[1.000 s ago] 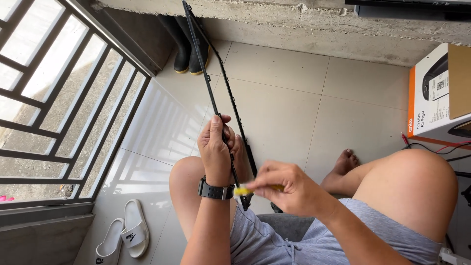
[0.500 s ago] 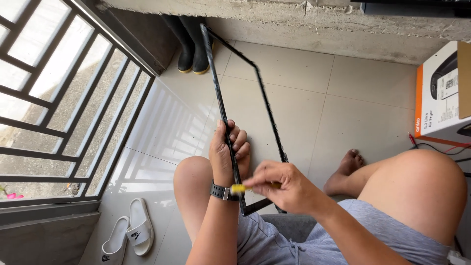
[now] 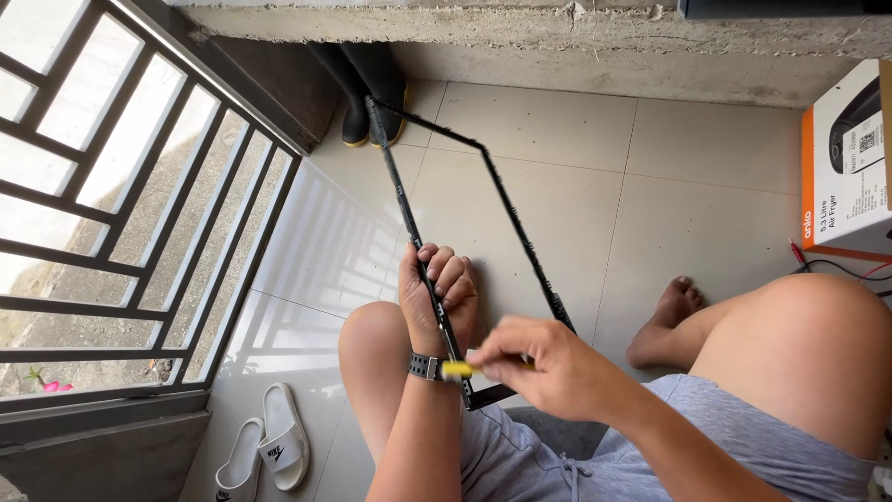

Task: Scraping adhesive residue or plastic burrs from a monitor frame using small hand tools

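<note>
Left hand [image 3: 437,296] gripping black frame [image 3: 492,191], right hand [image 3: 548,367] pinching yellow tool [image 3: 457,370]

The thin black frame [image 3: 446,232] looked like matt plastic, finely textured along its bars. The tool's handle [image 3: 457,369] was glossy yellow plastic. The floor [image 3: 706,186] was smooth, pale tile with a soft sheen, under a rough concrete ledge [image 3: 520,28]. The shorts [image 3: 669,437] were soft grey cloth, the box [image 3: 850,158] printed cardboard, the slippers [image 3: 265,451] matt white rubber.
</note>
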